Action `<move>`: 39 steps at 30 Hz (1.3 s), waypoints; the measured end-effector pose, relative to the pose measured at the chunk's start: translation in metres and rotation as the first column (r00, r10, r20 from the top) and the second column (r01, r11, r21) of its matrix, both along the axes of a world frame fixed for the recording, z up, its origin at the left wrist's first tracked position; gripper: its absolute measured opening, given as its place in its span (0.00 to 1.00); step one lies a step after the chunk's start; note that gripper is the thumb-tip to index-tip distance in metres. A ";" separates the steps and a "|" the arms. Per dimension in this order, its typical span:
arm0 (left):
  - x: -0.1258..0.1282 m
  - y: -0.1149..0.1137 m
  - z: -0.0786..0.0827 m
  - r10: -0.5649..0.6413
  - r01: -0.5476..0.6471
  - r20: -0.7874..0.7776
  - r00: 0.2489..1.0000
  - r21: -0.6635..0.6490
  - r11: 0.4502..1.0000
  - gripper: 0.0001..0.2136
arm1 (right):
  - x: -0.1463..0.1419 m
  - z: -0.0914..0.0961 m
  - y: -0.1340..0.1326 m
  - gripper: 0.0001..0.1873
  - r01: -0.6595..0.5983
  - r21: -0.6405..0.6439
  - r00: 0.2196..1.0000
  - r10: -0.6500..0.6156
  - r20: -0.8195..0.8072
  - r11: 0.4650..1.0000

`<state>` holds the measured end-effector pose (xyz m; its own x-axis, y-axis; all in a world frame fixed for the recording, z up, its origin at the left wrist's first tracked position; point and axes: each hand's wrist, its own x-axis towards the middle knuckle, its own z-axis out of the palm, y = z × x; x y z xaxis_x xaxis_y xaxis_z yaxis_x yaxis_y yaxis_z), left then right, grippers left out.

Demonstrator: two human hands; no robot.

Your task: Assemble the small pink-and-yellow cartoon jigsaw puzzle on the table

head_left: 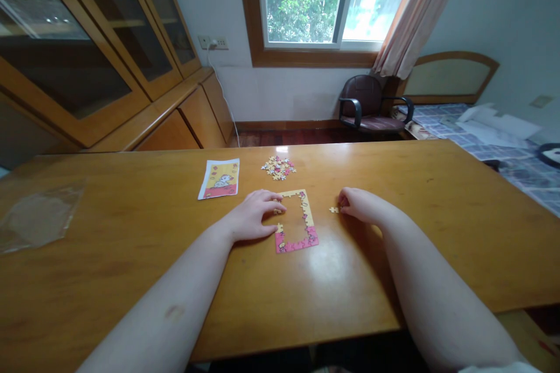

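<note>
Worktop point(324, 309) fills the near half of the view, wood, glossy. Past it: cabinet point(170, 131) at left, window point(301, 0) ahead, bed point(431, 119) at far right, chair point(365, 96) just left of the bed. Clear bag point(39, 215) flat at the worktop's left end.

Frame point(308, 218), jigsaw border with its middle unfilled: lies flat between the two hands, yellow on the far part, pink on the near. Long axis runs away from the person, slightly skewed. Card point(223, 178) beyond the left hand, farther left: white animal on yellow and pink, much the same colours.

Left hand point(255, 214): fingers spread, reaching in from the left, tips on the frame's left side. Whether that side is whole under the fingers, cannot tell.

Right hand point(359, 205): well to the right of the frame, fingers bunched, tips low at the worktop.

Pile point(279, 168) of loose pieces beyond the frame, apart from it, mixed yellow, pink and white.

Single piece point(333, 210), pale yellow: just left of the right fingertips, so on their frame-facing side, a strip of worktop between it and the frame. Right hand much the nearer. Pinched or merely touched: cannot tell.
</note>
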<state>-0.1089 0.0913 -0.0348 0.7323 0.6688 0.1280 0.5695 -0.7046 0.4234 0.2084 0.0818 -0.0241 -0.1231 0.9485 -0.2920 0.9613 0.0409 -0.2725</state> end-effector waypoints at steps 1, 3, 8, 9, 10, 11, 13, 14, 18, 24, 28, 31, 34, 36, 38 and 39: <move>0.000 0.000 0.000 0.000 0.000 -0.001 1.000 -0.004 1.000 0.16 | -0.001 0.002 -0.001 0.10 0.002 -0.012 1.000 -0.002 0.006 1.000; 0.000 0.001 0.000 0.004 -0.004 0.000 1.000 -0.007 1.000 0.14 | -0.002 0.006 -0.002 0.11 0.011 -0.029 1.000 -0.010 0.023 1.000; 0.000 0.002 0.002 0.015 -0.016 0.026 1.000 0.011 1.000 0.12 | -0.004 0.009 -0.002 0.13 0.032 -0.058 0.999 -0.030 0.038 0.998; 0.000 0.002 0.002 0.014 -0.015 0.034 0.999 0.014 1.000 0.12 | -0.004 0.010 -0.002 0.13 0.036 -0.062 0.999 -0.034 0.032 0.997; 0.000 0.002 0.002 0.013 -0.014 0.042 0.999 0.018 1.000 0.11 | -0.004 0.010 -0.002 0.13 0.042 -0.064 0.999 -0.040 0.027 0.997; 0.000 0.002 0.003 0.012 -0.013 0.048 0.999 0.022 1.000 0.11 | -0.004 0.010 -0.002 0.12 0.048 -0.068 0.999 -0.047 0.022 0.997; 0.000 0.001 0.003 0.012 -0.014 0.056 0.998 0.031 0.999 0.11 | -0.003 0.011 -0.002 0.10 0.056 -0.086 0.998 -0.055 0.012 0.995; 0.000 0.001 0.003 0.013 -0.015 0.058 0.998 0.036 0.999 0.10 | -0.002 0.012 -0.002 0.08 0.057 -0.099 0.998 -0.057 0.004 0.993; 0.001 0.001 0.002 0.010 -0.014 0.072 0.997 0.052 0.999 0.10 | 0.001 0.010 -0.002 0.04 0.050 -0.124 0.991 -0.065 -0.118 0.991; 0.009 -0.002 0.000 0.037 -0.055 0.146 0.989 0.121 0.991 0.10 | -0.004 0.004 0.002 0.02 0.214 -0.009 0.849 -0.191 -0.493 0.977; 0.017 -0.008 -0.001 0.046 -0.085 0.199 0.979 0.195 0.977 0.12 | -0.017 -0.001 0.002 0.11 0.281 -0.115 0.551 -0.258 -0.794 0.953; 0.023 -0.013 -0.002 0.064 -0.120 0.228 0.971 0.244 0.962 0.13 | -0.032 -0.005 -0.001 0.15 0.251 -0.213 0.389 -0.300 -0.871 0.944; 0.027 -0.017 0.000 0.087 -0.156 0.249 0.965 0.276 0.948 0.13 | -0.047 -0.008 -0.006 0.17 0.177 -0.314 0.273 -0.353 -0.895 0.933; 0.030 -0.019 0.002 0.096 -0.173 0.263 0.960 0.289 0.942 0.12 | -0.058 -0.010 -0.010 0.19 0.113 -0.366 0.194 -0.382 -0.903 0.924; 0.032 -0.020 0.002 0.098 -0.180 0.271 0.957 0.293 0.939 0.12 | -0.068 -0.011 -0.014 0.21 0.053 -0.388 0.132 -0.392 -0.910 0.920; 0.033 -0.020 0.003 0.099 -0.182 0.274 0.957 0.293 0.939 0.12 | -0.072 -0.011 -0.016 0.22 0.032 -0.392 0.110 -0.393 -0.913 0.919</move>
